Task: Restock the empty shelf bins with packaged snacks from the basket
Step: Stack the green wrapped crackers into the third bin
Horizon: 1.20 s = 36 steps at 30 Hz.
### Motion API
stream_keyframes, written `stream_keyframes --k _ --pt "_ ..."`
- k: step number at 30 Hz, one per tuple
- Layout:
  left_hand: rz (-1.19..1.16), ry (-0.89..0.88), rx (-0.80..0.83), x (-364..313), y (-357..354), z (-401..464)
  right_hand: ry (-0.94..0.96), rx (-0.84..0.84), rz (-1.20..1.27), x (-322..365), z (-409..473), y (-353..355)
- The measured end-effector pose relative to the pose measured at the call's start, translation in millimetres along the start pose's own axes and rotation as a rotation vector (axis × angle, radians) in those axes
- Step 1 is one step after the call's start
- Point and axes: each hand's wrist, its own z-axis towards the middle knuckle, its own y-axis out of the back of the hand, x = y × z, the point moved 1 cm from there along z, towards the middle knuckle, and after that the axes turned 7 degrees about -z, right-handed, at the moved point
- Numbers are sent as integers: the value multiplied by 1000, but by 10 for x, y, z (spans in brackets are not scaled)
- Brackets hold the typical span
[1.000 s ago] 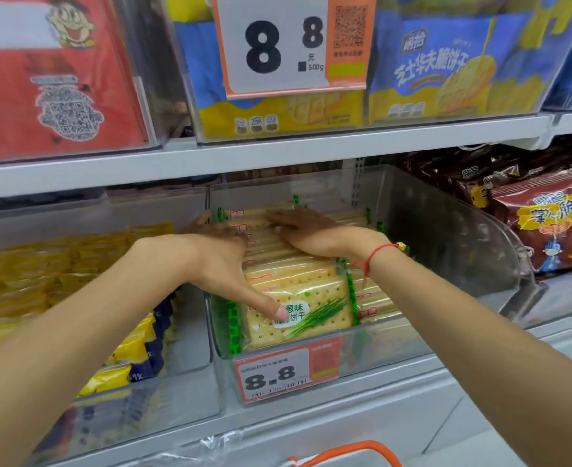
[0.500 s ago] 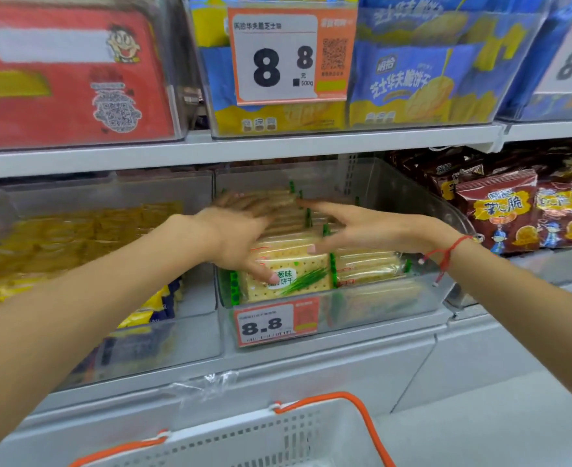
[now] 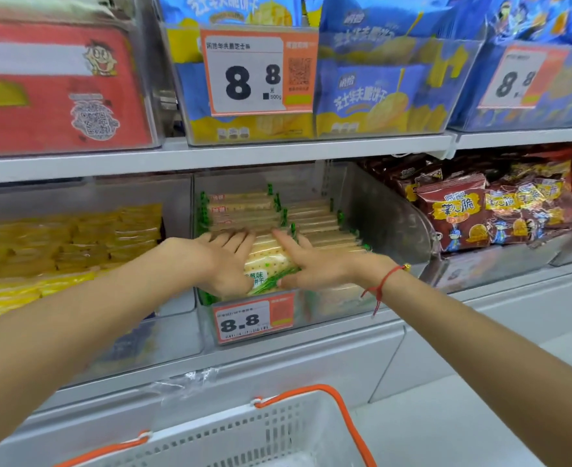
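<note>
Cracker packs (image 3: 271, 261), clear shelf bin (image 3: 389, 217), both hands laid flat on top.

Left hand (image 3: 225, 261) and right hand (image 3: 306, 264) are rested side by side with straight fingers, gripping nothing. Packs are ranged in two rows running front to back, directly beneath both hands alike. White basket (image 3: 244, 439) is stationed below, nearer the body; its contents are not shown.

The price tag (image 3: 253, 320) on the clear bin (image 3: 372, 210) reads "8.8", as does the upper tag (image 3: 258, 71).

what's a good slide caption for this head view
Both hands press flat on cracker packs in a clear shelf bin.
</note>
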Motion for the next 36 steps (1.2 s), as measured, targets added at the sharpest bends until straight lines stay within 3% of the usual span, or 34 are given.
stream_keyframes --k 3,5,8,10,18,21,23,24,26,30,33,36 --pt "-90 -2 22 -32 165 -74 -36 -112 175 -137 -159 406" --pt "-154 -35 -3 -86 238 -140 -153 -237 121 -401 -214 597" --pt "-215 -61 -61 -193 233 -97 -334 11 -242 -651 -174 509" --pt "-234 -45 -42 -227 164 9 -349 114 -293 -670 -89 324" --pt "-303 -7 23 -233 136 174 -319 85 68 -671 123 192" --pt "-223 -54 -198 -290 336 162 -245 -19 127 -728 -69 396" --pt "-112 -200 -373 -408 459 231 -248 -119 122 -822 -214 583" --pt "-84 -289 -383 -479 510 279 -278 -123 98 -872 -279 662" --pt "-83 -410 -288 -618 577 383 -380 -34 46 -932 -379 735" --pt "-95 -467 -131 -839 541 562 -497 181 -124 -948 -369 664" --pt "-63 -448 -54 -910 445 677 -508 148 -84 -970 -272 604" --pt "-53 -434 -92 -923 438 703 -515 47 -11 -993 -215 583"
